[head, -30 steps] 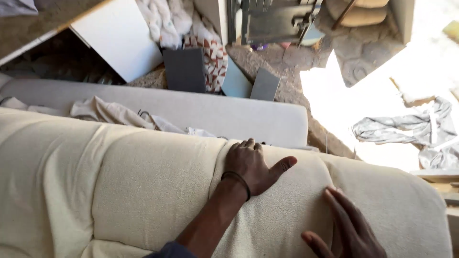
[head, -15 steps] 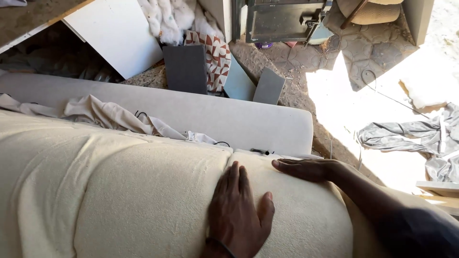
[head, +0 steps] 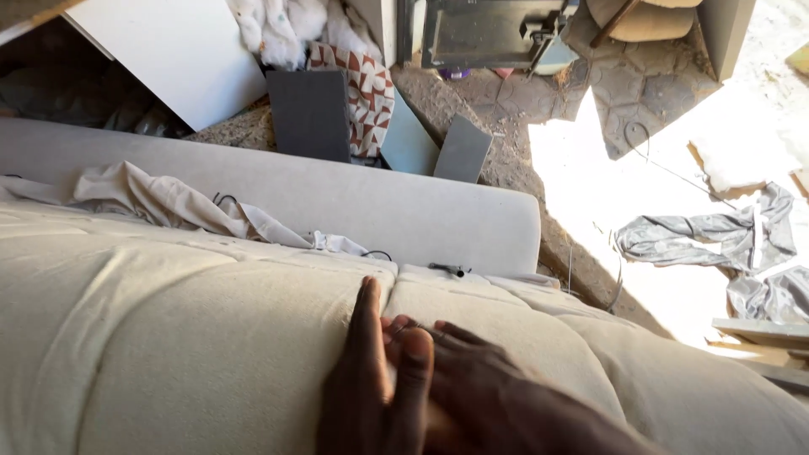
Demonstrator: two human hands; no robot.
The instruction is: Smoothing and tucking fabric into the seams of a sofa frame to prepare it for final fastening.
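Both my hands have come together on the cream cushion (head: 211, 337): left hand (head: 371, 379) flat, fingers straight, along its seam; right hand (head: 497, 396) now beside it, open (nothing gripped), pressing.

Cream cushion (head: 168, 337), red-patterned cloth (head: 364, 101)

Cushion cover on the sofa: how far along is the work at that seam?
Done: the cream cushion cover lies mostly smooth. In hand: the left hand and right hand press together at the seam. Left: loose beige cloth lies bunched behind, and a small dark tool rests there.
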